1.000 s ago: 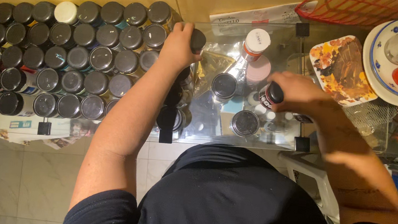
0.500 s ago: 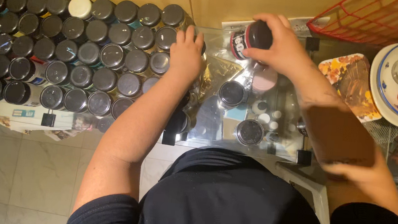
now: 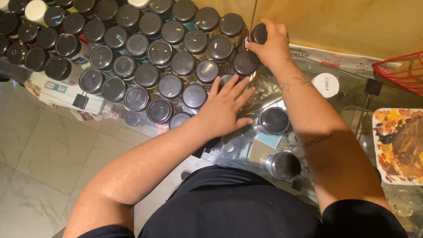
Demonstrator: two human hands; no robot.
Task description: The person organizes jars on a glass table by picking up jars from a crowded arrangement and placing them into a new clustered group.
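A black-capped spray can (image 3: 257, 35) is gripped at the far end of a packed block of cans.

The can is clasped by the curled fingers of the right hand (image 3: 271, 45), beside the plywood wall (image 3: 332, 17). The left hand (image 3: 225, 107) is laid flat, fingers spread, on the glass tabletop (image 3: 350, 103) against the black-capped can rows (image 3: 141, 51). Two loose dark-lidded cans (image 3: 275, 120) are seen nearby.

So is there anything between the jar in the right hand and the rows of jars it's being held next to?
Nothing visible. The right hand holds the dark-lidded jar right at the end of the back row of jars, against the wooden wall. The left hand rests flat, nearer, out of the way.
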